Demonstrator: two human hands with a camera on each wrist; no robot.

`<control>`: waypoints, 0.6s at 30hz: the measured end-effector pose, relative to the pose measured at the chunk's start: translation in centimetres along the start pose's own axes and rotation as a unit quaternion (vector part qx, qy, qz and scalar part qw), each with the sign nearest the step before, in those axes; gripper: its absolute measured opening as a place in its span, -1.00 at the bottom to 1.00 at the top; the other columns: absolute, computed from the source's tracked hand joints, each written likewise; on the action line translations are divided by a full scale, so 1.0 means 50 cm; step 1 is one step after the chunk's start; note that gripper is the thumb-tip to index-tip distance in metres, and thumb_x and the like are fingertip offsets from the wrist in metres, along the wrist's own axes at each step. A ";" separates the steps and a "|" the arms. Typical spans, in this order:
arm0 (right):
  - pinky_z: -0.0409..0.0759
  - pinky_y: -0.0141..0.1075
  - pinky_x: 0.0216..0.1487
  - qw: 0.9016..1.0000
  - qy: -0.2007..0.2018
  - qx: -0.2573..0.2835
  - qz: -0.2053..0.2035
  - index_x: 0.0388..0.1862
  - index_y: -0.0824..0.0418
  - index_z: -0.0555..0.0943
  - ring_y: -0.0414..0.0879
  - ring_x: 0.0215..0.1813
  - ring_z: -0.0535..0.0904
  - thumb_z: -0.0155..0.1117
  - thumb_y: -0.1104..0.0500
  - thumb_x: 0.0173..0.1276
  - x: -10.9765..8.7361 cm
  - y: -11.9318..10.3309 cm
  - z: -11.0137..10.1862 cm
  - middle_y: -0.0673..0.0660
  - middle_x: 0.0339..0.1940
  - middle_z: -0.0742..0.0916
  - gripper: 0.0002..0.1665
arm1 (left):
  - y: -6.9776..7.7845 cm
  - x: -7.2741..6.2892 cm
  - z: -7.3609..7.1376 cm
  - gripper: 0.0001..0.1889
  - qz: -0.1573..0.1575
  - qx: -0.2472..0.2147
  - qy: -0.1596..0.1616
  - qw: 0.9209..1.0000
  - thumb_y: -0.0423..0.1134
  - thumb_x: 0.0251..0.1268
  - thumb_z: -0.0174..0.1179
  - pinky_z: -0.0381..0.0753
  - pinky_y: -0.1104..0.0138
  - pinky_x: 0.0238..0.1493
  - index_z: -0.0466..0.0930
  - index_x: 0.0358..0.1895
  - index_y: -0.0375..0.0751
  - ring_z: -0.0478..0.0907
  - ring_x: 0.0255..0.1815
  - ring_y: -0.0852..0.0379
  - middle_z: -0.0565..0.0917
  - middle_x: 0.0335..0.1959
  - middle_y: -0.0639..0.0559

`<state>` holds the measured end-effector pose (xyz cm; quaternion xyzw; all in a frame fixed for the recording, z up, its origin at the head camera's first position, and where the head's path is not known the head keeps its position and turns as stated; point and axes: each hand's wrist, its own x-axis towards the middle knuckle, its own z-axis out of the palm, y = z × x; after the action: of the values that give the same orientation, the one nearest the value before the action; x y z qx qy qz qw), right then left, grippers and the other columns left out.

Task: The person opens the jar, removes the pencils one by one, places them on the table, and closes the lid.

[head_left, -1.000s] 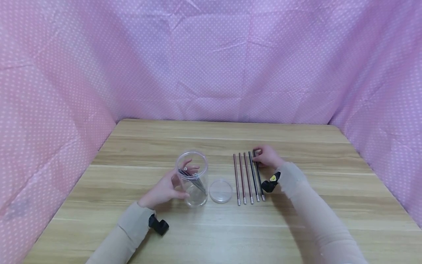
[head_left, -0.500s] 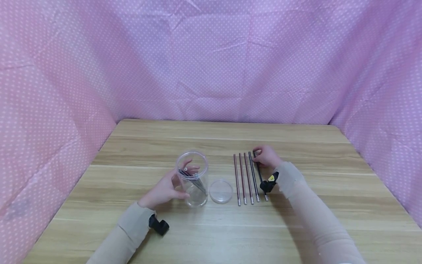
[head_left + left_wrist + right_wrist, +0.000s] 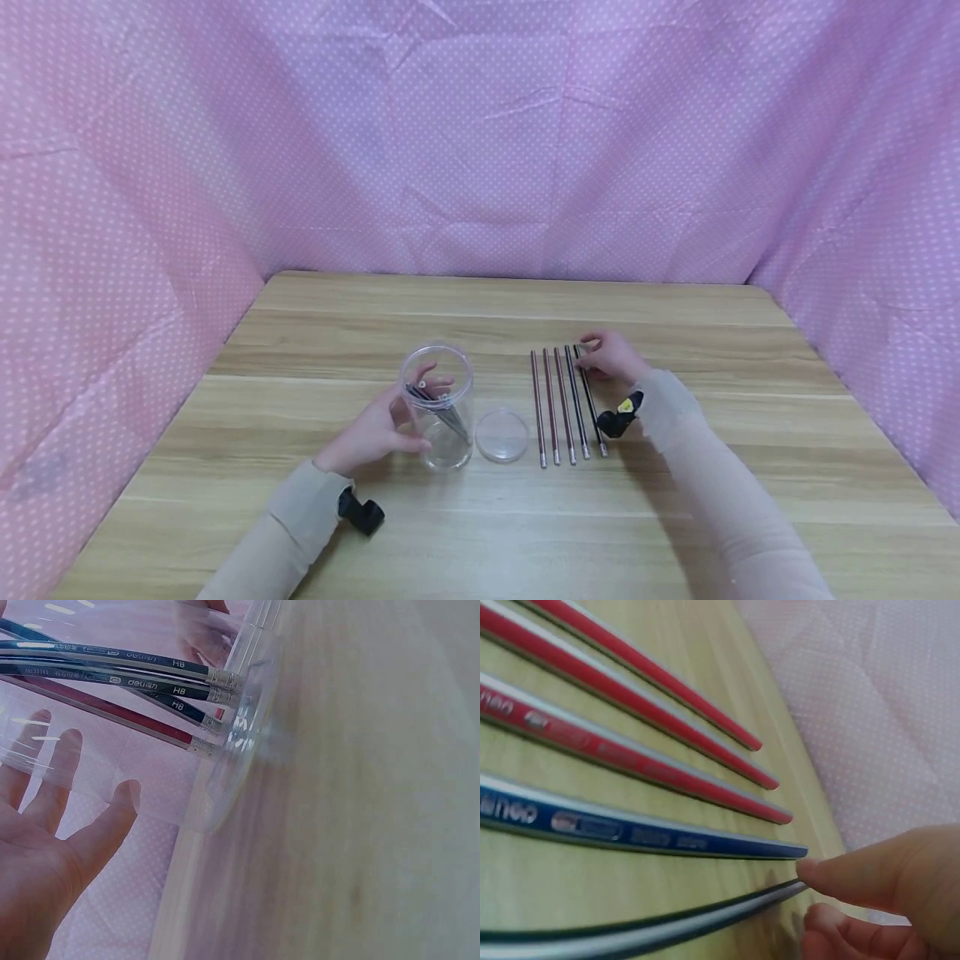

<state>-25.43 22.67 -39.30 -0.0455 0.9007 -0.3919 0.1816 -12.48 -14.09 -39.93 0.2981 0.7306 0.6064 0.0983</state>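
A clear plastic jar point(image 3: 450, 425) stands upright with several pencils point(image 3: 172, 686) leaning inside, their metal-banded ends at the bottom in the left wrist view. My left hand point(image 3: 378, 429) holds the jar from the left, thumb in front and fingers behind. On the table lies a row of pencils: several red ones point(image 3: 552, 408) and two dark ones, one blue point(image 3: 576, 400). My right hand point(image 3: 611, 358) is at the far end of the rightmost dark pencil point(image 3: 667, 922). One fingertip point(image 3: 810, 871) lies right at that pencil's end, while another finger sits lower with a gap between.
A round clear lid point(image 3: 502, 435) lies flat between the jar and the pencil row. The wooden table point(image 3: 480, 533) reaches back to a pink dotted cloth point(image 3: 480, 167) that hangs behind and at both sides.
The rightmost dark pencil's near end swings slightly right, then lies closer to parallel with the row. My right hand shifts slightly right and its fingertips ease off the pencil. My left hand stays still.
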 end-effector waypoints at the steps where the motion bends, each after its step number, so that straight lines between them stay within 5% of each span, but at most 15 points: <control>1: 0.65 -0.29 -0.22 1.000 0.002 0.003 -0.002 0.30 0.43 0.29 -0.05 -0.21 0.61 0.22 0.25 0.28 -0.002 -0.001 -0.002 0.36 -0.04 0.62 -0.36 | 0.000 0.000 0.000 0.03 0.002 0.001 -0.001 1.000 -0.60 -0.07 0.29 0.23 0.53 0.30 -0.10 0.49 -0.14 0.30 0.32 0.38 0.29 0.38 -0.29; 11: 0.52 -0.38 -0.32 0.990 0.104 -0.008 -0.095 0.16 0.42 0.45 0.03 -0.22 0.59 0.20 0.33 0.22 -0.026 -0.021 0.010 0.28 -0.23 0.64 -0.50 | 0.008 0.001 -0.001 0.01 0.011 -0.008 -0.004 1.000 -0.59 -0.09 0.30 0.26 0.51 0.29 -0.10 0.47 -0.26 0.33 0.29 0.40 0.28 0.37 -0.36; 18: 0.53 -0.35 -0.35 0.981 0.107 -0.011 -0.162 0.08 0.44 0.50 0.03 -0.29 0.59 0.25 0.35 0.21 -0.048 -0.045 0.042 0.27 -0.30 0.66 -0.56 | 0.006 0.001 0.000 0.02 0.003 -0.012 -0.006 1.000 -0.61 -0.09 0.29 0.25 0.51 0.29 -0.09 0.48 -0.19 0.32 0.31 0.38 0.27 0.38 -0.36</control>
<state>-22.59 20.19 -38.31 -0.1507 0.8999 -0.4089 0.0179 -12.43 -14.07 -39.64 0.3030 0.7220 0.6133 0.1042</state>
